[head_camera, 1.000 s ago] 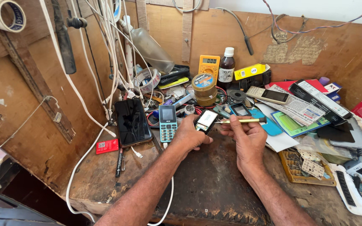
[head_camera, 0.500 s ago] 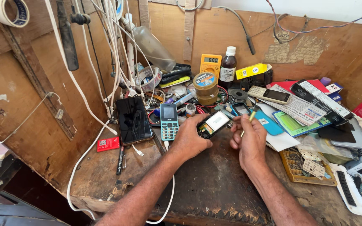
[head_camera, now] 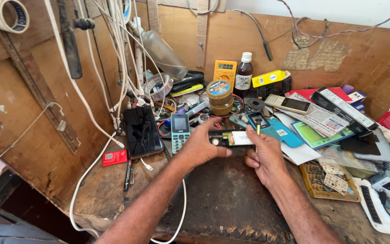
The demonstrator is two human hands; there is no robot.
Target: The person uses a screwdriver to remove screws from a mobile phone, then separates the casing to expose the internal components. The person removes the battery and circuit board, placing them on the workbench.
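**A:** Start at the fingers. What have they got?

**B:** The left hand [head_camera: 199, 147] has thumb and fingers clamped on the long edges of an opened phone body [head_camera: 229, 138], its bare inner side up, held just above the dark mat [head_camera: 222, 199] at the middle of the desk [head_camera: 100, 190]. The right hand [head_camera: 265, 156] has its fingers closed around a yellow-handled screwdriver [head_camera: 257, 129], handle end sticking up, and its thumb rests against the phone's right end.

**A:** So how would you handle this well?

**B:** I'd judge it best to keep the left grip on the edges only, off the exposed board, and hold the body level so nothing small slides out. Brace the right wrist on the mat before bringing the tip in.

**A:** What's close enough to get in the way?

**B:** A teal keypad phone [head_camera: 180, 132] and a black smartphone [head_camera: 141, 132] lie just to the left, a flux jar [head_camera: 220, 96] stands behind, and blue phone covers [head_camera: 276, 131] sit right behind the right hand. White cables [head_camera: 113, 68] hang at the left, so elbows should stay in.
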